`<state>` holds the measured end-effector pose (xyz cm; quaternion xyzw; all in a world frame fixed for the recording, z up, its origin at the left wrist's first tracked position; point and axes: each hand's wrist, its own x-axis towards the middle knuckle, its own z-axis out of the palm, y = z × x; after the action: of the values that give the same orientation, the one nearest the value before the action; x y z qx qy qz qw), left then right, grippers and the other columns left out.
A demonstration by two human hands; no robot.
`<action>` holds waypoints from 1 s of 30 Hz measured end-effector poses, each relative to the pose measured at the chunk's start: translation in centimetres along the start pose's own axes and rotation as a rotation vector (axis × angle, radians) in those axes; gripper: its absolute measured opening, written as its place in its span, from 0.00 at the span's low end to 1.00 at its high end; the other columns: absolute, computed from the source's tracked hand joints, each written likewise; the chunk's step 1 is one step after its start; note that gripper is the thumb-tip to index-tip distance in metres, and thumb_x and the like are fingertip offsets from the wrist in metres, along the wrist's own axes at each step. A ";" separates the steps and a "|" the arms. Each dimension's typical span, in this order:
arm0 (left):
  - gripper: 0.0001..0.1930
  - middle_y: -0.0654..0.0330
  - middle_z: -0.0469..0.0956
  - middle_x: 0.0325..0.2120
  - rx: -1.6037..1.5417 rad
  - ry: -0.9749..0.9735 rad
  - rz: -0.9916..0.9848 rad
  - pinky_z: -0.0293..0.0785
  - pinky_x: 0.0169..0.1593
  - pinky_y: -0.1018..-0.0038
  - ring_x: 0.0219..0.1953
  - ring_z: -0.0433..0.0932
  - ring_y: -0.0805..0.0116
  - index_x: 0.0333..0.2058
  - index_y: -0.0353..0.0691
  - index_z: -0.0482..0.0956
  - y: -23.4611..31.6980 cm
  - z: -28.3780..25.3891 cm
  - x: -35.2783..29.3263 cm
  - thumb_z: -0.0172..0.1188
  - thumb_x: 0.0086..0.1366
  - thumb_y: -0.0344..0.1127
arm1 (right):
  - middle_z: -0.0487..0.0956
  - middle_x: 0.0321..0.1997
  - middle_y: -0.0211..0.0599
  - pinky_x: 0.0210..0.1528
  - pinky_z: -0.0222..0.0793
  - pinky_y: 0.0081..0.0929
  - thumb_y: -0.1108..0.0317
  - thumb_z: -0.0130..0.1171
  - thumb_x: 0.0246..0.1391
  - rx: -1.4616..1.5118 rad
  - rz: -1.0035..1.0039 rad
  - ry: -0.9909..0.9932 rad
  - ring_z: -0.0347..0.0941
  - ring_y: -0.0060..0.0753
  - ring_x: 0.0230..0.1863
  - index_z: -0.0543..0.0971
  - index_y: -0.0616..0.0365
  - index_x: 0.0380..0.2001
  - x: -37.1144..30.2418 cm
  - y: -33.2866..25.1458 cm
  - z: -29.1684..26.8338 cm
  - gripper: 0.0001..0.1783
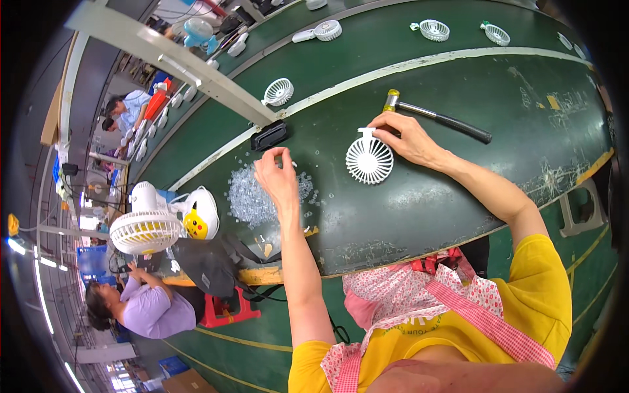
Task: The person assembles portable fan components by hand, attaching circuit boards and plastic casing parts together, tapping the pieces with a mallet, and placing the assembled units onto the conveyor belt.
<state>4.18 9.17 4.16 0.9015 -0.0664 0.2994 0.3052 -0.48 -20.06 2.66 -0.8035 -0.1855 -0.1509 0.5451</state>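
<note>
My right hand (407, 139) grips the short neck of a white round fan grille (369, 160), which rests on the dark green worktable (419, 216). Beside the fingers lies a hammer (445, 120) with a yellow head and black handle. At the near side of a heap of small clear plastic pieces (247, 198), my left hand (278, 173) is raised with its fingertips pinched together. Whatever sits in that pinch is too small to make out. Part of the heap is hidden behind this hand, and a few loose pieces are scattered around it.
A black tray-like object (269, 135) sits by a metal post (242, 98). Beyond the white rail, a green conveyor (373, 65) carries several white fan parts. A white desk fan (145, 229) stands left. Another person (154, 308) sits beyond it, near a red stool (229, 309).
</note>
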 end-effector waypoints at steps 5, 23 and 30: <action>0.11 0.62 0.82 0.36 -1.200 -0.348 -0.480 0.71 0.42 0.79 0.35 0.75 0.77 0.47 0.34 0.80 4.2 1.8 -1.9 0.62 0.68 0.31 | 0.82 0.38 0.43 0.43 0.75 0.29 0.69 0.57 0.63 0.126 0.003 0.002 0.80 0.32 0.39 0.77 0.65 0.45 -0.5 -2.1 0.9 0.11; 0.18 0.55 0.81 0.46 -1.414 -0.551 -0.742 0.77 0.54 0.74 0.48 0.80 0.69 0.53 0.31 0.77 6.5 3.1 -4.1 0.63 0.66 0.29 | 0.83 0.32 0.47 0.31 0.74 0.37 0.66 0.58 0.62 0.010 -0.066 0.067 0.81 0.49 0.31 0.76 0.63 0.40 -0.9 -2.3 2.3 0.10; 0.15 0.57 0.83 0.42 -1.066 -0.405 -0.404 0.75 0.50 0.79 0.44 0.79 0.75 0.50 0.32 0.81 7.7 3.0 -5.2 0.63 0.66 0.26 | 0.83 0.31 0.43 0.28 0.73 0.38 0.66 0.57 0.62 -0.129 -0.128 0.094 0.80 0.48 0.29 0.76 0.59 0.39 -0.9 -2.4 1.6 0.08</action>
<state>-0.90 0.90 3.14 0.6581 -0.0917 -0.0165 0.7472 -2.28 -17.85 3.61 -0.8156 -0.2006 -0.2345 0.4895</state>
